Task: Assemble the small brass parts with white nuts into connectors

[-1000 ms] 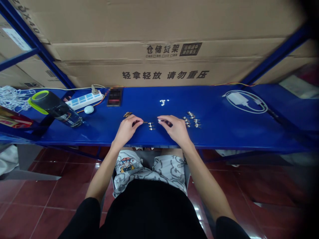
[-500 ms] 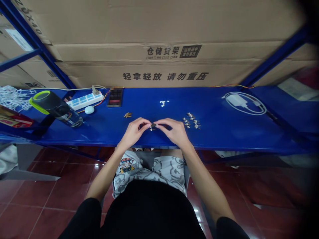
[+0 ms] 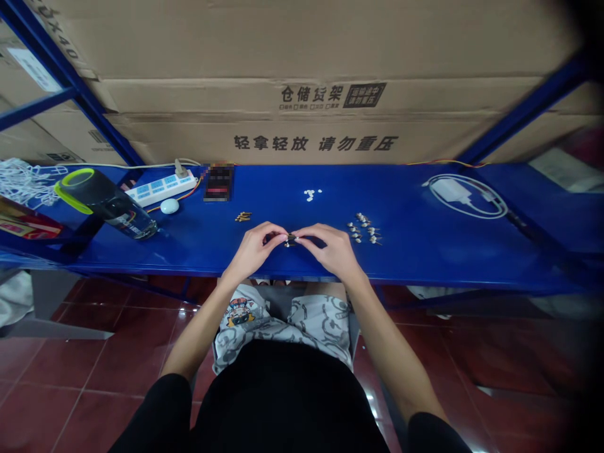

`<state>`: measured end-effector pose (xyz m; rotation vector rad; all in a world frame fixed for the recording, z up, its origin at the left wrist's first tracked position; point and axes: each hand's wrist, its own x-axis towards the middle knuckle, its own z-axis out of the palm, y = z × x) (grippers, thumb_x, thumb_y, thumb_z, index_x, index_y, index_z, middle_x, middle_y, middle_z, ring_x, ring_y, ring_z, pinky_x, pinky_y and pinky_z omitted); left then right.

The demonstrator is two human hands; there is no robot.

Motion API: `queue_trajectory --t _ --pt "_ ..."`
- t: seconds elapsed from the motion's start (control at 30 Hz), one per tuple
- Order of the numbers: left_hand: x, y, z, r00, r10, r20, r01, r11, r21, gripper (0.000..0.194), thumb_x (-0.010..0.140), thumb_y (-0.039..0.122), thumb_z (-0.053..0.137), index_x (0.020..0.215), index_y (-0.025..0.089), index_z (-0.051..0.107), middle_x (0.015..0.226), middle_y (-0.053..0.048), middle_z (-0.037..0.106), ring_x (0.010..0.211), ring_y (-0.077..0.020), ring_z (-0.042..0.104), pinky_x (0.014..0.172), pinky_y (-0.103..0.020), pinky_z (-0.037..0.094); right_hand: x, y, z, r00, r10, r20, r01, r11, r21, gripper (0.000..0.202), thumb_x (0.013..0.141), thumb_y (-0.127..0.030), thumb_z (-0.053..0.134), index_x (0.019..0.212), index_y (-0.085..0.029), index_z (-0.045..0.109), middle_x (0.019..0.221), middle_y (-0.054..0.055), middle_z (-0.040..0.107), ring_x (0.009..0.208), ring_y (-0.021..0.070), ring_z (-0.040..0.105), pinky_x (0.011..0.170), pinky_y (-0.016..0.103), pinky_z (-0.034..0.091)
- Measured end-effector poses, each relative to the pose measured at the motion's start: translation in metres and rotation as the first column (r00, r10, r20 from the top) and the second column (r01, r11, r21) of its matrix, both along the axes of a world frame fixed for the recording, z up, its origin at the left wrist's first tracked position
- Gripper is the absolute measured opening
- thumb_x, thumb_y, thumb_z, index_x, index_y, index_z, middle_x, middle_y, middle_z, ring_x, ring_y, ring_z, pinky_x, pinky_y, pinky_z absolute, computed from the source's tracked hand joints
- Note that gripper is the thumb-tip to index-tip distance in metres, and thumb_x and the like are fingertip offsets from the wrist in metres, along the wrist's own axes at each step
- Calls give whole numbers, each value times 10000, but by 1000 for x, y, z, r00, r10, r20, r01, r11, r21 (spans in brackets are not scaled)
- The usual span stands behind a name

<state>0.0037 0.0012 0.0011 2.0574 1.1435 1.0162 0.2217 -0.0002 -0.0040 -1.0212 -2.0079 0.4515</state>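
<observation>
My left hand (image 3: 257, 249) and my right hand (image 3: 333, 250) meet over the front of the blue table, fingertips pinched together. Between them they grip a small brass-coloured pin (image 3: 291, 236), with something white at its right end by my right fingertips. Just below the fingertips lies another small piece (image 3: 289, 245) with a white part. Left of my left hand are several brass-coloured pins (image 3: 243, 217). Farther back sit small white pieces (image 3: 310, 195). Beside my right hand lie several white-headed pins (image 3: 363, 220). Fine detail of the held pin is too small to make out.
On the left stand a dark bottle (image 3: 108, 204) with a green rim, a white power strip (image 3: 163, 188), a round white object (image 3: 170, 206) and a blurred dark box (image 3: 218, 182). A charger with coiled cable (image 3: 453, 190) lies right. Large cardboard boxes (image 3: 189, 119) wall the back.
Both hands keep their pinch on the pin in nearly the same place. The camera view has shifted very slightly; nothing on the table has visibly moved.
</observation>
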Motion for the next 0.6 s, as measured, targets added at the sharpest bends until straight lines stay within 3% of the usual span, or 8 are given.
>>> queue_trajectory --t 0.6 --pt "1 -1 -1 994 -71 85 71 997 4 128 952 337 676 963 222 730 952 -13 728 799 -145 629 740 -270 478 -2 -2 1 997 62 35 -63 998 21 199 975 -367 589 996 -305 776 1004 23 789 918 228 725 880 433 556"
